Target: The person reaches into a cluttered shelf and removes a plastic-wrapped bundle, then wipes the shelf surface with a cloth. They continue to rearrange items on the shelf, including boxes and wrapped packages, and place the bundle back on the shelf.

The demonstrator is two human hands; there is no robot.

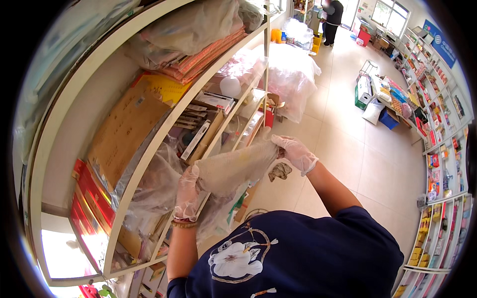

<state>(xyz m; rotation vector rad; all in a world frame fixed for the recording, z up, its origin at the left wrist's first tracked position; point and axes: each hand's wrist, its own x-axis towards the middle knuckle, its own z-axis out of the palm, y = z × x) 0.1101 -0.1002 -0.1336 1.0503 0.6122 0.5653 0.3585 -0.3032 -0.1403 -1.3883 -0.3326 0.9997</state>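
Observation:
A thin, whitish, see-through sheet, cloth or plastic [236, 169], is stretched between my hands in front of the shelves. My left hand [187, 193], in a clear disposable glove, pinches its near left end. At its far right end, the gloved fingers of my right hand [296, 153] are closed on it. Below the right hand shows a crumpled, stained grey-brown rag [280, 171]; whether it hangs from that hand cannot be told. Behind the sheet, the shelf rack [145, 175] holds clear plastic bags [158, 186] and an open cardboard box [208, 138] of small cartons.
Close on the left, the upper shelf bears a flat cardboard carton [128, 130] and red boxes [93, 197]. A plastic-covered pile [288, 80] stands past the rack. Across the tiled floor [339, 156] are goods shelves [436, 111] and a blue crate [388, 118]. A person [332, 22] stands far off.

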